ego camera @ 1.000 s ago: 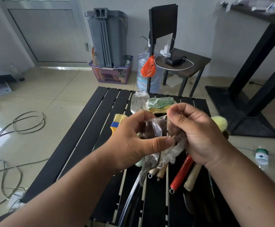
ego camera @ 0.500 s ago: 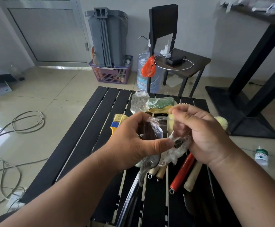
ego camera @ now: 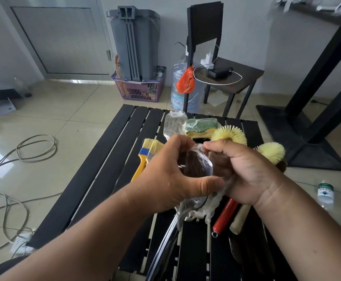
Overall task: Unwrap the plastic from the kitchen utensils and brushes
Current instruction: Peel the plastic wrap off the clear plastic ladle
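Left hand [ego camera: 165,179] grips the wrapped utensil [ego camera: 196,169], right hand [ego camera: 244,171] pinches its clingy plastic wrap [ego camera: 201,153]. Thin, stretchy, slippery stuff; best grabbed at a loose edge.

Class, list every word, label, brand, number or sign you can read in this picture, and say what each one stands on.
No text here can be read.
Small bottle on the floor: green-and-white label with a dark diamond mark, print too small to read.
Large water jug behind the chair: coloured label band, blurred.
Orange pack beside the grey bin: printing largely hidden and blurred.
Sponge, paintbrush and plastic wrap: no lettering visible.
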